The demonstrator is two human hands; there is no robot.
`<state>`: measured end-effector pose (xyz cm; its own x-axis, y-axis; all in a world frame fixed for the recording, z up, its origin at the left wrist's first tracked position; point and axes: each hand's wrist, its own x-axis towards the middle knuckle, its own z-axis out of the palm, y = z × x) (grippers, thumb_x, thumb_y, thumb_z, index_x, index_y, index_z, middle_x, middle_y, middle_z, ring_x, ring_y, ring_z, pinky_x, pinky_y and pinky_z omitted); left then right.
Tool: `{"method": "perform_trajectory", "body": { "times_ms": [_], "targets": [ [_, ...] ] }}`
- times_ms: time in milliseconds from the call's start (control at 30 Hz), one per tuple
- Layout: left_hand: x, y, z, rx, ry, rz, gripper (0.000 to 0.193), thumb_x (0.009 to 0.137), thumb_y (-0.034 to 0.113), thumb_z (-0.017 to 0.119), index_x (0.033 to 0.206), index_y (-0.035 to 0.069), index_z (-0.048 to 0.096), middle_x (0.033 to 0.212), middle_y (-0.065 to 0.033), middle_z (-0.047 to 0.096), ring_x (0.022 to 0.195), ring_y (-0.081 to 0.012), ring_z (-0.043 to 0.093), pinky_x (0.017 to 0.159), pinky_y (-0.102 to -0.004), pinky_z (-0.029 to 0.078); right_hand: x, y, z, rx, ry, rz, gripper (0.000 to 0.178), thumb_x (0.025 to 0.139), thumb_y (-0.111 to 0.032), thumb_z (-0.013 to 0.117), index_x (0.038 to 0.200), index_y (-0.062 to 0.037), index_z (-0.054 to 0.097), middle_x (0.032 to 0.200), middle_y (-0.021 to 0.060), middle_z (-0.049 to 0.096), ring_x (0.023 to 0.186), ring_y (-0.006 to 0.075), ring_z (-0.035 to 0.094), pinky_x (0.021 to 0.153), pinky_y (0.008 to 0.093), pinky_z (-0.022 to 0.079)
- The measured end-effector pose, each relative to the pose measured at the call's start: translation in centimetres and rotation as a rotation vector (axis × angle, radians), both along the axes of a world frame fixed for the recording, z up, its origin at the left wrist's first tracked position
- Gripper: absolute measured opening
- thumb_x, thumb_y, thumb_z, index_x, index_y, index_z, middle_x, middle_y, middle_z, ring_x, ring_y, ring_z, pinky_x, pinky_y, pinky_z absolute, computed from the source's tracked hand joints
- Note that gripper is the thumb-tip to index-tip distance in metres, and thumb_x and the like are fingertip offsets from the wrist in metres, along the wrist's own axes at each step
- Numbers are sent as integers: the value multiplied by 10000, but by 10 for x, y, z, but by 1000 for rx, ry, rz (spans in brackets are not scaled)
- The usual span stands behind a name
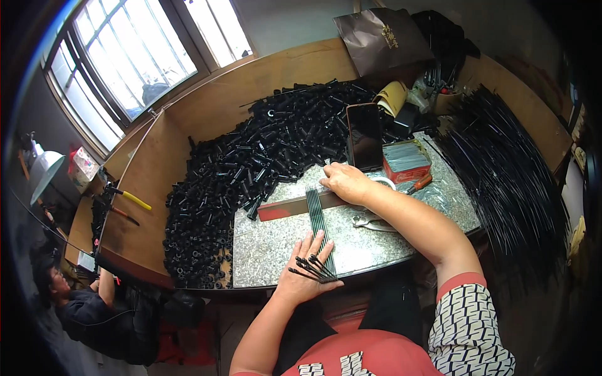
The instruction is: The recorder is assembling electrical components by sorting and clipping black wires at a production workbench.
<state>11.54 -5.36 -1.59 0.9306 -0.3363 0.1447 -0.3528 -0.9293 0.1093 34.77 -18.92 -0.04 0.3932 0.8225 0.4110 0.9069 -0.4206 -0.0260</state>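
My left hand (304,269) is at the slab's near edge, with several thin black knob-ended rods (313,268) fanned across it. Against its fingers lies a row of thin dark green rods (318,216), side by side across a long flat bar (282,209) with a reddish end. Farther off, my right hand (348,183) is closed at the edge of a heap of small black tubular parts (251,153). Its fingertips pinch together near a small pale bit; what they hold is too small to make out.
On the speckled stone slab (263,250) are pliers (375,224), an orange-handled tool (420,182) and a red box (407,166) beside an upright phone (364,135). Long black rods (501,169) are piled at right. Wooden boards (219,94) enclose the bench. Another person (88,307) sits at left.
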Motion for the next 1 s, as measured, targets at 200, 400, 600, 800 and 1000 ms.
{"method": "perform_trajectory", "body": {
  "times_ms": [200,400,600,800,1000],
  "targets": [
    [0,-1,-1,-2,-2,-3,956,693,618,698,1405,75,363,1488,-221,270,1402,-401,203,1115,-518,223,-2,6,2,9,25,20,185,842,-142,516,910,-52,662,1041,149,578,1023,294,561,855,401,490],
    [-1,-1,3,17,12,15,950,707,648,663,1414,89,361,1496,-196,270,1401,-381,220,1125,-500,216,-7,4,8,91,-1,37,139,821,-123,516,873,-52,625,982,140,573,978,298,581,817,388,504],
    [-3,6,4,4,10,27,928,743,678,599,1425,100,350,1506,-174,258,1408,-358,204,1136,-462,217,5,-52,39,136,-177,-149,112,732,-55,585,840,-58,613,846,123,573,848,318,594,691,419,503],
    [-2,9,-2,-56,-61,-34,928,738,637,639,1425,85,348,1478,-193,301,1386,-379,240,1112,-490,245,40,-138,47,-109,-45,-573,116,714,-89,654,816,-37,674,875,166,641,890,348,617,759,437,504],
    [-6,11,-6,-67,-58,-17,933,741,644,633,1428,85,341,1491,-181,279,1390,-370,232,1119,-488,237,45,-155,36,-181,147,-624,101,704,-80,696,782,-16,686,834,194,656,850,357,632,766,426,502]
  ]
}}
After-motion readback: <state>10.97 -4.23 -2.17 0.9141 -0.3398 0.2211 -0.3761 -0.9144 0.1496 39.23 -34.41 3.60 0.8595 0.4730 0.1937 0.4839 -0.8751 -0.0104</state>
